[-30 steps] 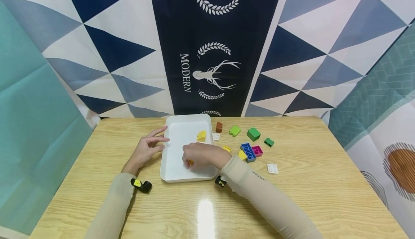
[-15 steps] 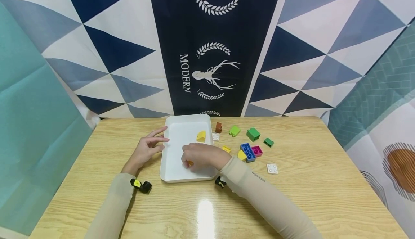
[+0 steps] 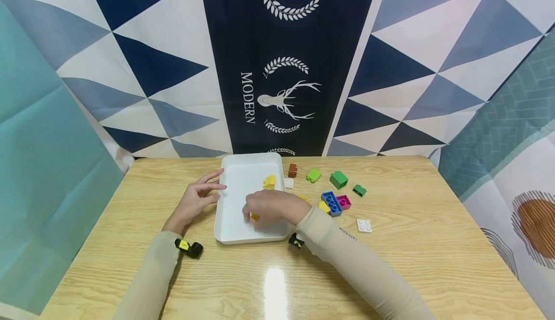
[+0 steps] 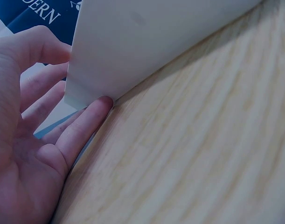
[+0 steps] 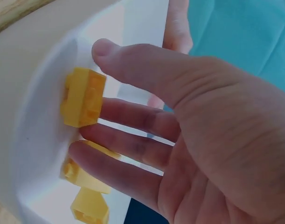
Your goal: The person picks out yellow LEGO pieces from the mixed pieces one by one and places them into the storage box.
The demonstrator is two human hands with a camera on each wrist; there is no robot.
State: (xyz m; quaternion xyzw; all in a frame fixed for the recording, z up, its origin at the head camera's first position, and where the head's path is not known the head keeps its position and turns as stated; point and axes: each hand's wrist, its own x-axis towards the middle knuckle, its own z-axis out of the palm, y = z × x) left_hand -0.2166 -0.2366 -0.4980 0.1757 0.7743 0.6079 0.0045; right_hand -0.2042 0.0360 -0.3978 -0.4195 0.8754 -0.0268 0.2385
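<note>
A white tray (image 3: 236,235) lies on the table. My left hand (image 3: 197,199) is at its left side, the relaxed fingers touching the wall; the left wrist view shows the fingertips (image 4: 104,103) against the tray's outside. Inside the tray is my right hand (image 3: 273,207), palm down. In the right wrist view its thumb and fingers stand apart around a yellow toy brick (image 5: 81,100) that sits on the tray floor. A second yellow brick (image 5: 88,175) is partly hidden by the fingers, and a third yellow piece (image 5: 90,205) is beyond it.
Right of the tray lie a brown brick (image 3: 293,170), a white brick (image 3: 289,183), a lime brick (image 3: 314,175), green bricks (image 3: 339,180), a blue brick (image 3: 331,204), a magenta brick (image 3: 344,202) and a white square brick (image 3: 364,226). A patterned cloth hangs behind the table.
The right hand has loosened from the yellow brick and risen slightly, so more of the brick shows beneath it. My left hand keeps its place at the tray.
</note>
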